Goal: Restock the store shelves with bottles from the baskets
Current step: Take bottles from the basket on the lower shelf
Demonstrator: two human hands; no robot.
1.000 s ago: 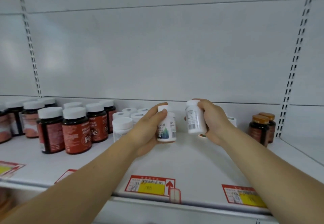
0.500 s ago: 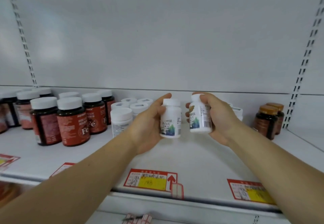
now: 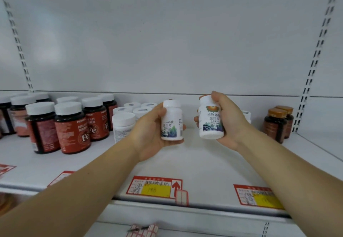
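My left hand grips a small white bottle with a white cap and a mountain picture on its label, held upright above the white shelf. A second white bottle of the same kind, its label facing me, sits in my right hand, a little higher and to the right. Both bottles hang clear of the shelf surface. Several matching white bottles stand on the shelf just left of my left hand.
Dark red bottles with white caps fill the shelf's left side. Two brown bottles with orange caps stand at the right by the slotted upright. Red and yellow price tags line the front edge. Another white bottle shows behind my right hand.
Both hands have drawn the bottles back from the rear of the shelf toward me and lifted them. The right bottle has turned, so its front label now faces me.
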